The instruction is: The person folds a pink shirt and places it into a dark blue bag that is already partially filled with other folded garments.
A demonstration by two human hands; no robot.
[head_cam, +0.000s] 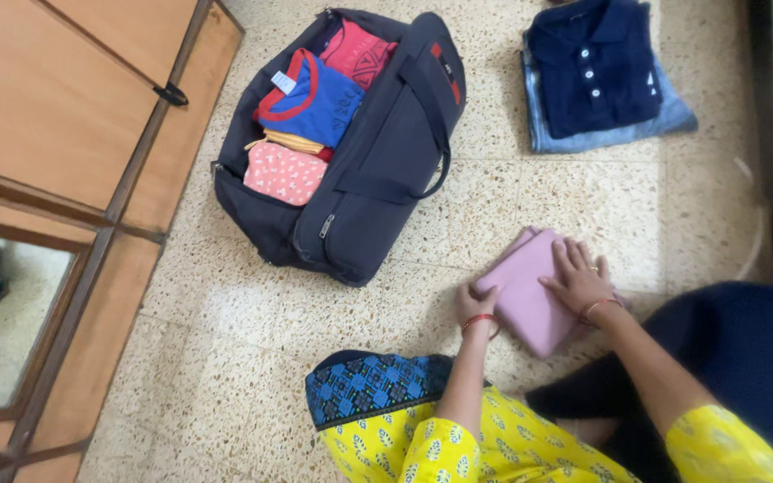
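A folded pink garment lies on the speckled floor in front of me. My right hand rests flat on top of it, fingers spread. My left hand grips its near left edge, fingers tucked under. Further out on the left stands an open dark navy duffel bag, holding folded clothes: a blue shirt with red collar, a red one and a pink dotted one.
A folded navy polo shirt lies on folded light blue jeans at the far right. A wooden cupboard with a mirror panel lines the left side. My knee in yellow printed cloth is at the bottom.
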